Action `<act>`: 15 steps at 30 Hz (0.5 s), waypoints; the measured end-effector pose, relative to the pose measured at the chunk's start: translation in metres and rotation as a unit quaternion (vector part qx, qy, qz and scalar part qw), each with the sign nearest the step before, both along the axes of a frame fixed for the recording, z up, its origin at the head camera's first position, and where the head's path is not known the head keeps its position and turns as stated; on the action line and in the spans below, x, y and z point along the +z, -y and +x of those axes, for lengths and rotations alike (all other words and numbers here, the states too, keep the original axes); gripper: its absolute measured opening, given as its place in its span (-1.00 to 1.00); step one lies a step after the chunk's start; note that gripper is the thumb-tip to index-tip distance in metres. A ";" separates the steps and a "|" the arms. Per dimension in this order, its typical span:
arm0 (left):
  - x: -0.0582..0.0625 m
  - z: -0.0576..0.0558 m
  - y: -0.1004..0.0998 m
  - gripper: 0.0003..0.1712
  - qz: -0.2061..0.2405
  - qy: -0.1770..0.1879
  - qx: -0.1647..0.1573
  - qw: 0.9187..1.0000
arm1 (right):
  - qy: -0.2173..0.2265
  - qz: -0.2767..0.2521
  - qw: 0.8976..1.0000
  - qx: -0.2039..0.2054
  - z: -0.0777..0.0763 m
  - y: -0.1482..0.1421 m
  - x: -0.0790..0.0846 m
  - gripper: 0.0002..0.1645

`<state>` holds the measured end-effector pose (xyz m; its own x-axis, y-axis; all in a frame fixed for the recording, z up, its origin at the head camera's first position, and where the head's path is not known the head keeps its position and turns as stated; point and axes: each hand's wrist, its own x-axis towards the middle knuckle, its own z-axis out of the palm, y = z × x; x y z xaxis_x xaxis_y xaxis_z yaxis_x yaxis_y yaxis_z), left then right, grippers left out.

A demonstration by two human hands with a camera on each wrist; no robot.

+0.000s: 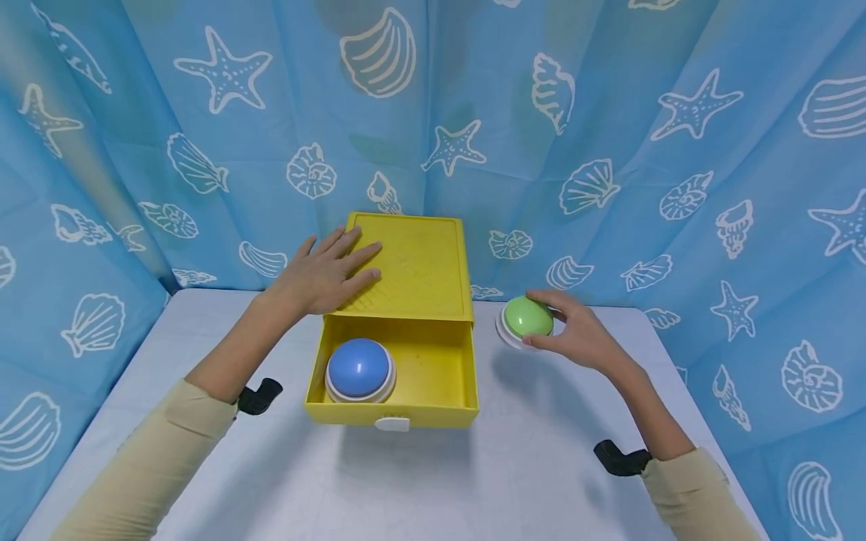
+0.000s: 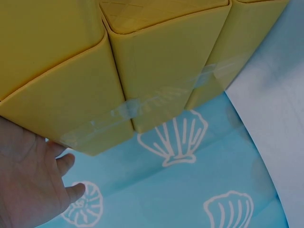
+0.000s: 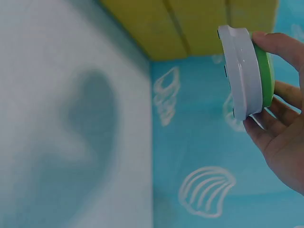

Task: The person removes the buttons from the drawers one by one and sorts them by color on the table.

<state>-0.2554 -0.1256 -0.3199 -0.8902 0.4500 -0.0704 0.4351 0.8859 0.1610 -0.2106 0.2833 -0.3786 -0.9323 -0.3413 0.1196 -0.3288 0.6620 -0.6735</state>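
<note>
A yellow drawer box [image 1: 419, 263] stands at the back middle of the table, its front drawer [image 1: 433, 368] pulled out. Inside that drawer, on the left, sits a domed blue push button [image 1: 358, 367] with a white base. My left hand [image 1: 323, 274] rests with spread, straight fingers on the left part of the box top; the left wrist view shows this hand [image 2: 33, 175] beside the yellow wall. To the right of the box, my right hand [image 1: 571, 330] grips a green push button [image 1: 528, 316] by its edge. In the right wrist view the green button's white base [image 3: 242, 71] hangs off the table.
The table [image 1: 541, 466] has a white cover. A blue curtain [image 1: 473, 98] with white shells and starfish hangs right behind the box and along both sides. A small white handle [image 1: 392, 424] sticks out from the drawer front.
</note>
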 end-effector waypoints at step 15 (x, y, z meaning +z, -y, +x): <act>-0.001 0.001 -0.001 -0.23 -0.004 -0.009 0.001 1.000 | 0.074 0.005 0.997 -0.013 -0.044 -0.026 -0.060 -0.08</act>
<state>-0.2548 -0.1243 -0.3205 -0.8924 0.4476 -0.0580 0.4358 0.8880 0.1469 -0.2543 0.3096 -0.4389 -0.9481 -0.3173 -0.0224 -0.2093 0.6753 -0.7072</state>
